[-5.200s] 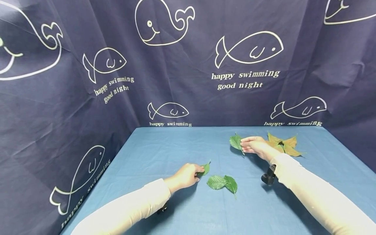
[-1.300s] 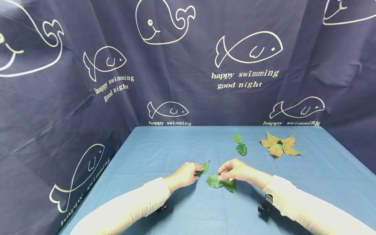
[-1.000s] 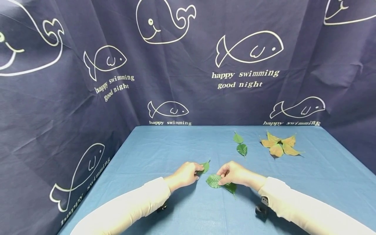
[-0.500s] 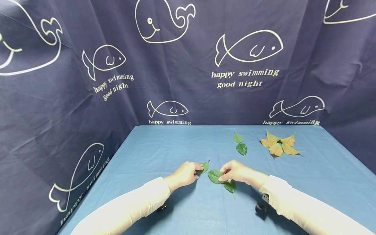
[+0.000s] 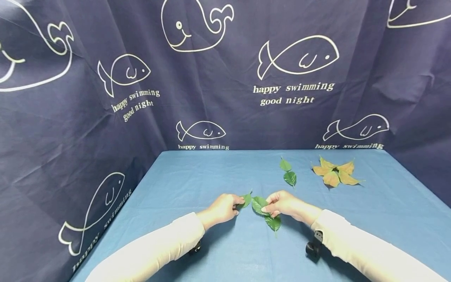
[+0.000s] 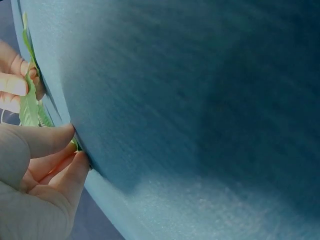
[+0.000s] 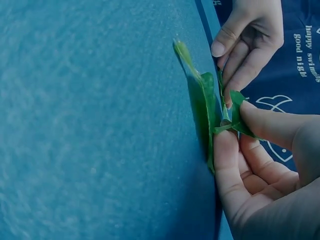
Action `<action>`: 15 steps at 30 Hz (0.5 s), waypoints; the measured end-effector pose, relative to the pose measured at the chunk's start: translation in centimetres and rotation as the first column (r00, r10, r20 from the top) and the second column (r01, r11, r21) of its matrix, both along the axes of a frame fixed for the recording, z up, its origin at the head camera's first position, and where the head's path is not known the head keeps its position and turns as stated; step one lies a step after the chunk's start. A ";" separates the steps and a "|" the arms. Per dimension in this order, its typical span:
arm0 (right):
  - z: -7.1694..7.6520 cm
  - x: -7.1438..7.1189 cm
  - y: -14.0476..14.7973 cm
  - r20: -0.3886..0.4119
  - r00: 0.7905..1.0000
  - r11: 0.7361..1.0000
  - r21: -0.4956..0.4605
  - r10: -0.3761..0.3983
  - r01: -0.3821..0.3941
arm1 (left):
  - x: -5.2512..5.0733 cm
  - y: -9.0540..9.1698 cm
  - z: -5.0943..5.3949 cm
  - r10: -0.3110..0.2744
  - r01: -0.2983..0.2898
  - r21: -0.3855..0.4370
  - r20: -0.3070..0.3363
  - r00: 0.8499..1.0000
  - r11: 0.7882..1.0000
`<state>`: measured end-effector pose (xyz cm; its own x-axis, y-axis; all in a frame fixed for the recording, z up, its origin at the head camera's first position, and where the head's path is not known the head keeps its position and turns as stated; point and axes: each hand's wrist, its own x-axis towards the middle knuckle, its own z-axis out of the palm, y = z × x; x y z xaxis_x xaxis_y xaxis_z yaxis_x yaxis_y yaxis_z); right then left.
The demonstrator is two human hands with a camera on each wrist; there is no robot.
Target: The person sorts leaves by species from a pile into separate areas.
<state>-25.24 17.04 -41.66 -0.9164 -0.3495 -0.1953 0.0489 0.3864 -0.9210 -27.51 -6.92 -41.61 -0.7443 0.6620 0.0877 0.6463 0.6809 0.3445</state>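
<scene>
In the head view my left hand [image 5: 222, 208] pinches a green leaf [image 5: 246, 201] on the blue table, its tip and stem showing past the fingers. Just right of it, my right hand [image 5: 287, 204] holds a second serrated green leaf [image 5: 258, 205] between thumb and fingers. A third green leaf [image 5: 273, 223] lies right below that one, partly overlapped. The right wrist view shows the thumb [image 7: 265, 120] and fingers gripping the held leaf [image 7: 236, 111], with the lower leaf [image 7: 207, 105] close against the fingertips. Thumb and finger meet near the tabletop in the left wrist view.
Two green leaves, an upper one [image 5: 285, 165] and a lower one [image 5: 290, 178], lie in a line farther back. Right of them, several yellow-brown leaves [image 5: 331, 179] form a star. A dark printed curtain [image 5: 211, 90] hangs behind the blue table [image 5: 197, 172].
My right hand has left the back leaves, taken hold of a front leaf, turned it and shifted it up beside the left hand's leaf. The lower leaf moved slightly left. My left hand has stayed put.
</scene>
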 end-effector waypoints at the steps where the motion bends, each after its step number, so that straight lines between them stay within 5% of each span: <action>1: 0.0 0.0 0.0 0.000 1.000 1.000 -0.003 0.001 -0.001 | 0.0 0.0 0.0 0.000 0.000 -0.003 0.001 1.000 1.000; 15: -0.4 -0.1 0.3 0.008 1.000 0.997 -0.067 0.025 -0.024 | -0.2 0.2 0.2 0.014 -0.014 -0.097 0.002 1.000 0.995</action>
<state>-25.34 17.32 -42.03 -0.9056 -0.3845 -0.1787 0.0483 0.3252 -0.9444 -27.68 -6.73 -41.43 -0.7539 0.6566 0.0221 0.6355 0.7203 0.2780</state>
